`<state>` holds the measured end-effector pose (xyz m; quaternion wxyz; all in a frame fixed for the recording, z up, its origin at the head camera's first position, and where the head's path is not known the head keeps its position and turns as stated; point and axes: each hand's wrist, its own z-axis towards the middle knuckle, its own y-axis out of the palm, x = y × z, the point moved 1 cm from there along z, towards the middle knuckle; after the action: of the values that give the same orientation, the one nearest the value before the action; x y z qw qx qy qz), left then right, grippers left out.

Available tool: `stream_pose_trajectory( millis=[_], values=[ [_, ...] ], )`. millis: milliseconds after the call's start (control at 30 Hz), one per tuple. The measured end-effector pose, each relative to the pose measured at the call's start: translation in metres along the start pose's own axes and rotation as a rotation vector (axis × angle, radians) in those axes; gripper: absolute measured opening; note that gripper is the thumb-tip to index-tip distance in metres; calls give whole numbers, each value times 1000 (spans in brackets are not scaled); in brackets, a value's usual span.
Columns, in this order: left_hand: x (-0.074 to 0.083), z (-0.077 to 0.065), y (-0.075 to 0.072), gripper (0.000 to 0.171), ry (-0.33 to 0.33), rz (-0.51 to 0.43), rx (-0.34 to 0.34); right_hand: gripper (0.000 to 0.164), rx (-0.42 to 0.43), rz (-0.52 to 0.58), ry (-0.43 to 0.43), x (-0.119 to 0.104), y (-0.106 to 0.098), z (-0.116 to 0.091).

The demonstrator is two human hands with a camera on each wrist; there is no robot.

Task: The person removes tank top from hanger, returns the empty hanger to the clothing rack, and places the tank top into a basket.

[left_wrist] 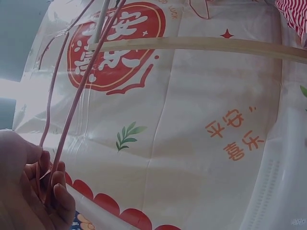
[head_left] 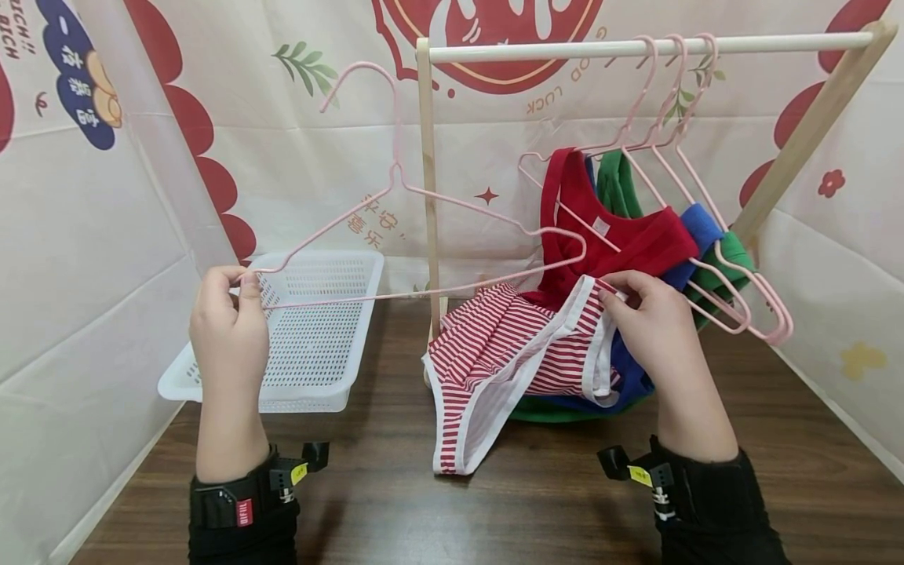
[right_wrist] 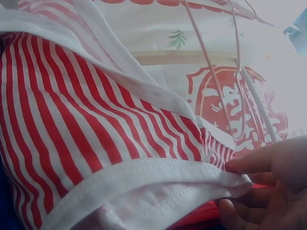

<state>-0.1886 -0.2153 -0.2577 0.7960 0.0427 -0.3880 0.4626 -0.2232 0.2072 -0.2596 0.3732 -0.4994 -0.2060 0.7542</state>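
Note:
My left hand (head_left: pixel 231 333) pinches the left end of a pink clothes hanger (head_left: pixel 480 205), held up in front of the rack with its hook pointing upward. In the left wrist view, thumb and fingers close round the hanger's wire corner. A red-and-white striped tank top (head_left: pixel 487 345) with white trim hangs from my right hand (head_left: pixel 653 326), which pinches it at a shoulder strap. The right wrist view shows the trimmed strap (right_wrist: pixel 225 179) between thumb and fingers. The shirt's lower part droops near the tabletop, and the hanger's right end stands just above it.
A wooden rack with a white rod (head_left: pixel 537 52) stands behind. Red (head_left: pixel 600 227), blue (head_left: pixel 699 227) and green (head_left: pixel 738 259) tops hang on pink hangers at its right. A white perforated basket (head_left: pixel 318 345) sits at left on the brown table (head_left: pixel 395 502). Printed cloth walls surround it.

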Motion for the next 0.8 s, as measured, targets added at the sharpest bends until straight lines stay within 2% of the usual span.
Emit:
stream_pose_trajectory(
  millis=[100,267,533,800],
  values=[
    [1,0,0,33,-14,-10,-7,28,-32,-8,-13,0,1,0],
    [2,-1,1,32,0,-12,-14,27,-76,-13,-40,0,5,1],
    [2,-1,2,33,-4,3,-48,24,-71,-11,-77,0,7,1],
    [3,-1,4,30,15,14,-70,34,-65,-3,-75,-3,3,0]
  ],
)
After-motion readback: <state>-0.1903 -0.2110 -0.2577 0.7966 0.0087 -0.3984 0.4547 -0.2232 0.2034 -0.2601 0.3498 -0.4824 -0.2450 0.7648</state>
